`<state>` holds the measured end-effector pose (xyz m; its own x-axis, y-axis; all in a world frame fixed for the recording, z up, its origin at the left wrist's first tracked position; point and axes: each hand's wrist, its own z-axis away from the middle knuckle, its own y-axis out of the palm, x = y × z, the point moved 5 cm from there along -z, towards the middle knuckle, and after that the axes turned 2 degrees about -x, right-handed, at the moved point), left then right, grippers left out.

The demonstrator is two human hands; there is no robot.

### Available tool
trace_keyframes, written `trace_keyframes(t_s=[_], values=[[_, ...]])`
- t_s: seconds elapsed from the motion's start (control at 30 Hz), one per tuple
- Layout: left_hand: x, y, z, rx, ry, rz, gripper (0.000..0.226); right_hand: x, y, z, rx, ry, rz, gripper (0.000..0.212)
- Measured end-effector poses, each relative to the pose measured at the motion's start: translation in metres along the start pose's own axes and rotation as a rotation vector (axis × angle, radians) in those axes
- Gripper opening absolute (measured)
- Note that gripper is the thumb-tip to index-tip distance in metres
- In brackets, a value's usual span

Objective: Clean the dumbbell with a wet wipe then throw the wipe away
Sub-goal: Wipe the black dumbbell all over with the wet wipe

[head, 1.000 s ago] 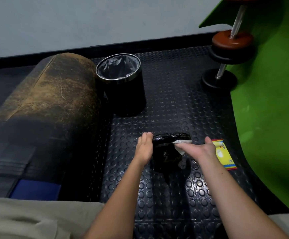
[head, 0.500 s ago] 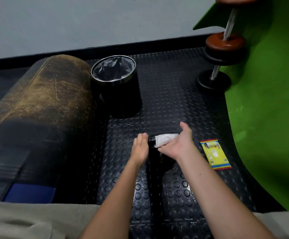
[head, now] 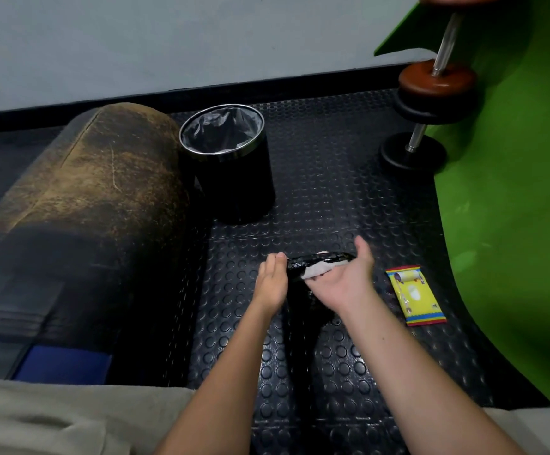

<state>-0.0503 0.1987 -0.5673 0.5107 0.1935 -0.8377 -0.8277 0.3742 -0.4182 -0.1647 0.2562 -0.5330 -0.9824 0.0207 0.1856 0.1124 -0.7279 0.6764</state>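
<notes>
Right hand (head: 342, 280) had rolled palm-up, fingers curled round the wet wipe (head: 318, 270) against the dumbbell (head: 319, 257); left hand (head: 272, 280) braced it flat, fingers straight. Wiping continued; bin (head: 227, 159) at eleven o'clock awaited.

yellow wipes pack (head: 415, 294), "10" at top edge, other print too small to read

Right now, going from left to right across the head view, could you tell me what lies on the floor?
Worn brown punching bag → black bin → left hand → black dumbbell with the wet wipe → right hand → yellow wipe packet → green mat.
</notes>
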Motion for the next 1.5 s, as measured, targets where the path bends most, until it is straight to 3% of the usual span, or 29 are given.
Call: trace_keyframes(t_s=[0.13, 0.3, 0.47, 0.6, 0.8, 0.93, 1.1, 1.27, 1.4, 1.5], values=[[0.0, 0.0, -0.001, -0.01, -0.013, -0.004, 0.039, -0.012, 0.0, -0.001, -0.091, 0.014, 0.094, 0.085], [-0.002, 0.0, 0.001, 0.01, -0.011, 0.003, 0.037, 0.014, -0.002, -0.002, 0.07, 0.106, -0.079, 0.08], [-0.001, 0.0, 0.002, 0.019, -0.008, 0.001, 0.044, 0.031, -0.023, -0.013, 0.09, 0.085, -0.252, 0.089], [-0.001, -0.001, 0.001, 0.006, -0.009, 0.005, 0.043, 0.009, -0.002, -0.004, 0.101, 0.021, -0.107, 0.074], [-0.001, 0.0, 0.001, -0.005, -0.015, 0.014, 0.035, -0.008, 0.0, -0.002, -0.029, 0.07, 0.06, 0.085], [-0.001, 0.0, 0.002, 0.01, -0.01, 0.011, 0.038, 0.01, -0.006, -0.003, 0.067, 0.098, -0.086, 0.078], [-0.001, 0.0, 0.003, 0.016, -0.01, 0.002, 0.04, 0.023, -0.025, -0.011, 0.018, 0.029, -0.256, 0.076], [0.0, 0.0, 0.001, 0.001, -0.007, -0.01, 0.04, 0.003, -0.004, -0.001, -0.025, -0.081, -0.033, 0.062], [0.0, 0.0, 0.0, 0.002, -0.005, -0.003, 0.038, -0.018, -0.001, 0.0, -0.104, -0.058, 0.153, 0.074], [0.001, 0.0, 0.0, 0.004, 0.001, -0.001, 0.04, -0.018, -0.004, -0.002, -0.079, -0.026, 0.148, 0.077]])
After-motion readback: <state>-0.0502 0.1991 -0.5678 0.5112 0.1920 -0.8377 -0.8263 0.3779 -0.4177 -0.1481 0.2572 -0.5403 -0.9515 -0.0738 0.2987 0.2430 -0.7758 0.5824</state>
